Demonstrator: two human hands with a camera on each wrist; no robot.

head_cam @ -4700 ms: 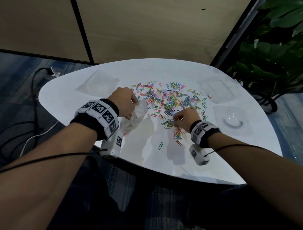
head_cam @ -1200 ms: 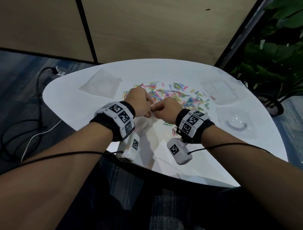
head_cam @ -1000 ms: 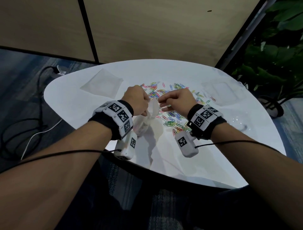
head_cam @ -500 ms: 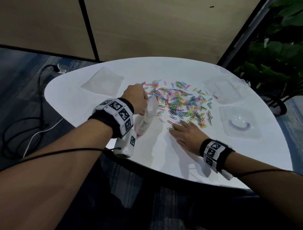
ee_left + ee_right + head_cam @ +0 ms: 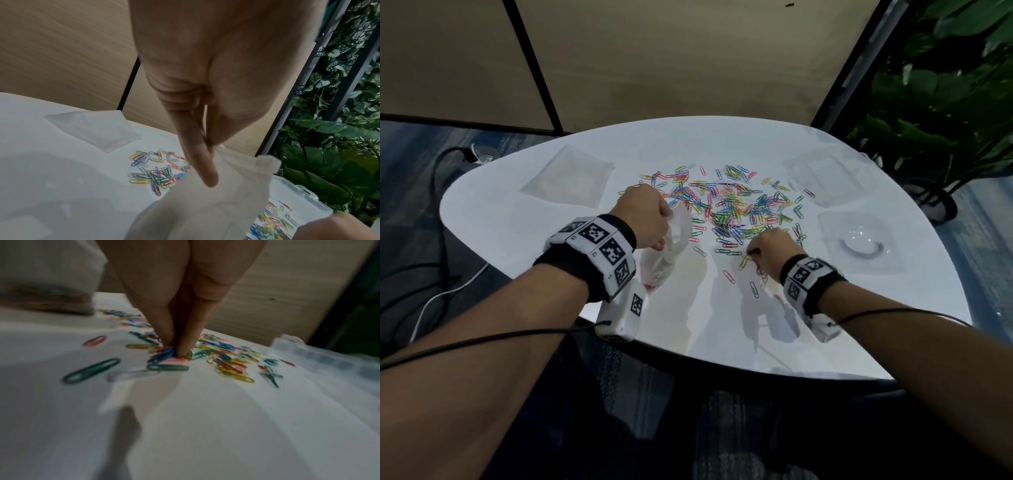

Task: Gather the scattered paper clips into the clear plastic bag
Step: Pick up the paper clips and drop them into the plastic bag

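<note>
Bright, many-coloured paper clips (image 5: 736, 209) strewn on the white desk (image 5: 688, 325); right hand (image 5: 770, 248) fingers (image 5: 185, 337) pinch several; left hand (image 5: 643, 219) fingers pinch the limp bag (image 5: 226, 194).

White table (image 5: 524, 219), rounded top, glossy, dark edge along the near side.
Flat clear bag (image 5: 569, 176), lying on the far left part of the table, apart from everything else on it.
Clear plastic box (image 5: 828, 178), shallow, at the far right of the table.
Clear plastic lid (image 5: 859, 243), flat with a round raised centre, just in front of the box and near the right edge.
Wood-grain wall panels (image 5: 671, 58) behind the table, divided by a black strip (image 5: 530, 61).
Leafy green plant (image 5: 941, 102) to the right, its dark pot (image 5: 938, 205) on the floor.
Blue-grey carpet (image 5: 404, 154), with a black cable (image 5: 434, 178) and a white cable (image 5: 445, 294) on the left.
</note>
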